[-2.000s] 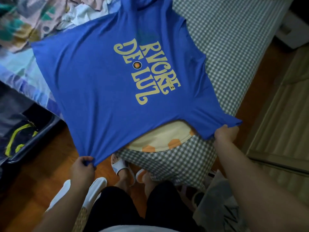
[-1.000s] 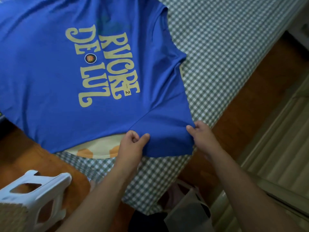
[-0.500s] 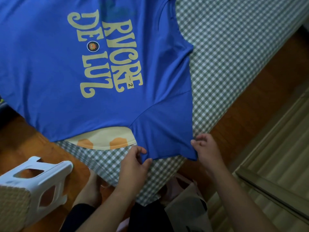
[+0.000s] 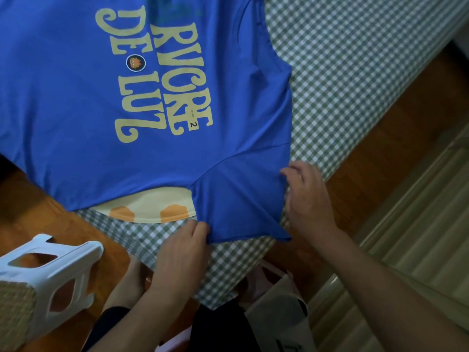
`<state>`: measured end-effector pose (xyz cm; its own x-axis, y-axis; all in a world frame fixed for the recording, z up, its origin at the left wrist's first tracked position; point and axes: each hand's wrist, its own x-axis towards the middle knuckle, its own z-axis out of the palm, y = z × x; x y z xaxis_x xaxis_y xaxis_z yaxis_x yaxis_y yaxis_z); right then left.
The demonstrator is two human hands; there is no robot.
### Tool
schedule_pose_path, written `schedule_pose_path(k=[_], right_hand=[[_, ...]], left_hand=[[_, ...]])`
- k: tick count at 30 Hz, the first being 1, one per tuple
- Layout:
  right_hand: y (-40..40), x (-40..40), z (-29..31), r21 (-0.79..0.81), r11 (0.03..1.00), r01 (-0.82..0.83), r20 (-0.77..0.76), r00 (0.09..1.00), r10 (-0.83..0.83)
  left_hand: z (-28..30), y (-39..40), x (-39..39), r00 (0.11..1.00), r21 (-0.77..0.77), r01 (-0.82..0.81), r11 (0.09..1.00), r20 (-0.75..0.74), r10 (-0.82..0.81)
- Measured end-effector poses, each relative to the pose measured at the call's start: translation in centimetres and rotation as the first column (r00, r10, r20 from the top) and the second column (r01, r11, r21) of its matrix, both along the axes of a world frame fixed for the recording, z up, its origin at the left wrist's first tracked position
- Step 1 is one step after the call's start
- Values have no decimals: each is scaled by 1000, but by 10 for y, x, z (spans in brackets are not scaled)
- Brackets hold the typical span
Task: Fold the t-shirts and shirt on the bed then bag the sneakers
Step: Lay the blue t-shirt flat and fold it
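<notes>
A blue t-shirt with yellow lettering lies print-up on the green checked bed. Its near sleeve points toward me at the bed's corner. My left hand pinches the sleeve's hem at its left corner. Over on the sleeve's outer edge, near the shoulder seam, my right hand has its fingers curled on the cloth. A cream garment with orange patches peeks out from under the blue shirt. Below the bed's corner stands a pale cloth bag. No sneakers show clearly.
A white plastic stool stands on the wooden floor at the lower left, close to my legs. A pale ribbed surface runs along the right side beyond a strip of floor.
The shirt went from held up in the air to laid on the bed. My left hand shifted from the hem to the near sleeve, and my right hand slid up the sleeve's outer edge.
</notes>
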<state>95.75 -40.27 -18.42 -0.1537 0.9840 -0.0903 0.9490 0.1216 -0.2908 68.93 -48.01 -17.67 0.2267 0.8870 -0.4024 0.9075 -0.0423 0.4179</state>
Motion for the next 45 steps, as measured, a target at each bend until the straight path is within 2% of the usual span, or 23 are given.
schedule_pose_path(k=[1,2,3,4,5,6,7,8,10,12,13,18,21,23,26,27,29,31,33,37,41,43,45], right_hand=[[17,2,-6,29,996,-79,-15,997,79],[36,4,-14,11,997,-82,-51,995,83],[56,3,-18,-47,999,-4,-113,994,-1],[76,1,-19,-113,980,164,-178,967,-182],[94,-1,-24,-182,913,365,-203,895,-398],[111,-5,-26,-297,779,552,-181,769,-613],[123,-9,-31,-395,653,646,-116,671,-733],[129,-12,-34,-454,600,659,-75,642,-763],[129,-13,-40,-542,538,646,-107,582,-806],[119,-9,-40,-574,463,675,-157,465,-871],[114,-5,-41,-560,442,701,-154,436,-887],[107,-4,-34,-476,532,700,-65,576,-815],[106,4,-34,-569,502,651,-103,549,-829],[106,8,-28,-563,528,636,-94,586,-805],[135,13,-22,-269,787,556,-119,791,-600],[152,13,-21,-213,853,477,-157,845,-512],[192,11,-24,-196,919,342,-194,905,-378],[227,18,-35,-234,932,277,-167,933,-319],[249,29,-46,-294,925,239,-124,951,-285],[267,44,-50,-331,930,160,-21,984,-177],[278,43,-52,-283,924,259,59,966,-252],[277,34,-54,-265,916,300,113,953,-279],[270,27,-55,-160,931,327,128,942,-309]], left_hand=[[-1,1,-3,999,31,45,999,-7,-44],[-2,2,-7,997,67,80,995,-12,-79],[-2,3,-9,995,96,103,990,-13,-102],[-2,4,-11,993,113,119,987,-14,-118],[-1,5,-12,992,122,129,984,-16,-128],[-1,5,-13,991,125,131,983,-18,-130],[-2,6,-14,992,122,127,984,-18,-125],[-2,6,-14,993,116,118,986,-16,-117],[-3,7,-14,995,104,100,989,0,-101],[-3,8,-14,995,98,94,991,7,-95],[-2,9,-13,996,94,93,991,4,-94],[-2,7,-12,994,103,109,989,-26,-107],[-1,6,-15,987,124,159,979,-49,-154],[-1,4,-16,980,125,194,973,-61,-188],[3,4,-15,981,85,191,978,-27,-190],[4,11,-15,984,102,178,979,7,-179],[5,38,-13,987,181,130,975,72,-145],[1,80,-11,992,251,79,965,74,-100],[-7,118,-11,997,243,76,967,8,-80],[-26,134,-3,962,166,251,954,-153,-227],[-44,102,16,903,222,425,878,-170,-394],[-50,92,20,903,215,422,881,-185,-387],[-52,88,21,909,216,402,890,-205,-362]])
